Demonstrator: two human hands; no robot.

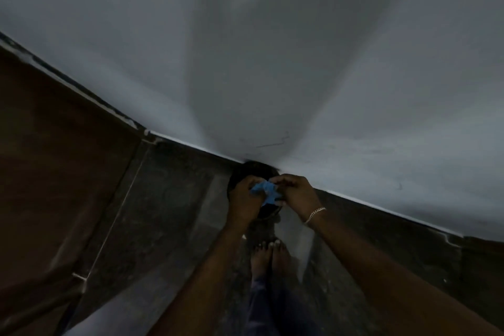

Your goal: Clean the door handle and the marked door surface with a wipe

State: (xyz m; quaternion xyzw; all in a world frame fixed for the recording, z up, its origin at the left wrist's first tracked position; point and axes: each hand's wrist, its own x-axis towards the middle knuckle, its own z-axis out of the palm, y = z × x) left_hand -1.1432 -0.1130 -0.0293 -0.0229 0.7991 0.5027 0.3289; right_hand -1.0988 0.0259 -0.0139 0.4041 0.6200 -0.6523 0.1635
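Nearest the camera, two bare forearms reach forward and down over the person's bare feet (268, 249) on a dark, mottled floor (169, 199). The left hand (242, 199) and the right hand (296, 194), a chain bracelet (313, 214) at its wrist, both have their fingers curled tight on a crumpled blue wipe (266, 192) stretched between them, probably to spread or fold it before wiping. Just behind the hands sits a dark, rounded object (256, 169), too dim to identify. Beyond rises a pale grey-white surface (245, 49), door or wall, faintly scuffed near its lower edge. No door handle is discernible. A brown panel (54, 158) fills the left side.
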